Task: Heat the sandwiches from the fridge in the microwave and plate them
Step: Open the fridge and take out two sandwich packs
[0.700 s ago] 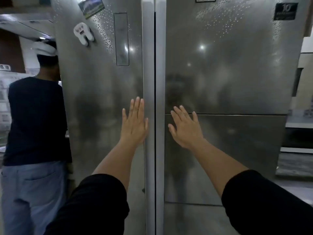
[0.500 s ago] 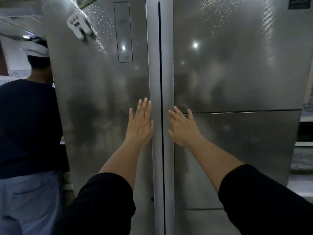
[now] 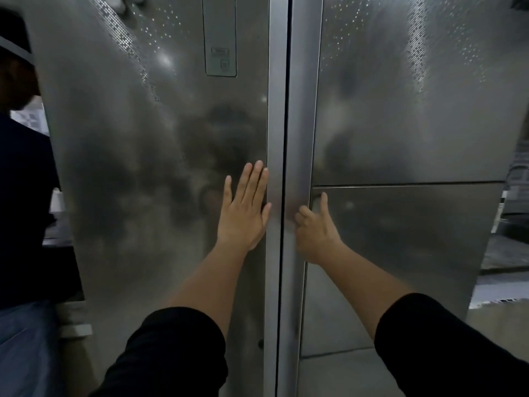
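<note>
At the seam between the two steel doors of the fridge [image 3: 400, 116], the person has both hands up. Their right hand [image 3: 315, 227] has its fingers curled into the edge of the right door's upright handle strip [image 3: 300, 138], thumb lying up along the door face just beside it, so that hand is hooked round the strip and looks ready to pull. Just across the dark gap from that grip, the left hand [image 3: 243, 207] lies flat against the left door [image 3: 143, 167], fingers straight and close together, touching the steel beside its own strip and gripping nothing; it seems to be bracing. Both doors look closed, so the sandwiches cannot be seen, and I take them to be somewhere behind the door, though nothing shows which shelf. I would expect the door to be heavy and stiff, held by a seal that lets go all at once, and the smooth metal could be slippery under the fingers, so a deep hook round the strip's edge near where the hand sits now seems the sound place to hold. Well off to the far side of the bracing hand stands another person in dark clothes [image 3: 23, 181], back turned, near enough to mind if the left door swings out.
</note>
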The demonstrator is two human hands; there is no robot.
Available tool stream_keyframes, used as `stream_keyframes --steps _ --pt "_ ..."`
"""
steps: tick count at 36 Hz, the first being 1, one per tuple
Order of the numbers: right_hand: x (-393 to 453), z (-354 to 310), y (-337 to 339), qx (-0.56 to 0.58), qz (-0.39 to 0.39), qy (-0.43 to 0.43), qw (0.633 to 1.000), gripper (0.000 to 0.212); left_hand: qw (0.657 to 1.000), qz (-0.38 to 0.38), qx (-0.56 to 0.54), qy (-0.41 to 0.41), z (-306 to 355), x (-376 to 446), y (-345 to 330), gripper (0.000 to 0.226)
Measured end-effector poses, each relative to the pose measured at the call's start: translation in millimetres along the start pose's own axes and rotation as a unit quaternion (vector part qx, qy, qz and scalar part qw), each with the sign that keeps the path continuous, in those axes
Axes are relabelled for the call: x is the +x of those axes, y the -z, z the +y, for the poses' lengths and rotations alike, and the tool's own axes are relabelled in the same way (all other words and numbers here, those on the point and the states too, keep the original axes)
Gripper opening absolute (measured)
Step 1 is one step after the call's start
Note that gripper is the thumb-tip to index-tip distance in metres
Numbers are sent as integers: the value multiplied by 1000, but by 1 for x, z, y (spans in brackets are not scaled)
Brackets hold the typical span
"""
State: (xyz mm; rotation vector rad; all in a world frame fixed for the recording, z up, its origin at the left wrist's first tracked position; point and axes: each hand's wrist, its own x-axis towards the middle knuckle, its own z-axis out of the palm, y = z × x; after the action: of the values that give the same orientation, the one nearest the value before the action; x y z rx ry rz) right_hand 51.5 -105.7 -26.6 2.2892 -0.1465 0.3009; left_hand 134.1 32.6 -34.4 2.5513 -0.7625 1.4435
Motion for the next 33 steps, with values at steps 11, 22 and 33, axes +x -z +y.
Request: stream_keyframes --steps 11,22,33 --pt "-15 1 -4 34 35 -10 999 46 1000 -21 7 18 3 -1 3 68" --pt "-99 25 -9 122 160 -4 980 35 952 -176 -196 156 72 -13 47 63" --pt "-206 61 -19 280 227 -109 927 38 835 -287 -404 239 166 -67 104 64"
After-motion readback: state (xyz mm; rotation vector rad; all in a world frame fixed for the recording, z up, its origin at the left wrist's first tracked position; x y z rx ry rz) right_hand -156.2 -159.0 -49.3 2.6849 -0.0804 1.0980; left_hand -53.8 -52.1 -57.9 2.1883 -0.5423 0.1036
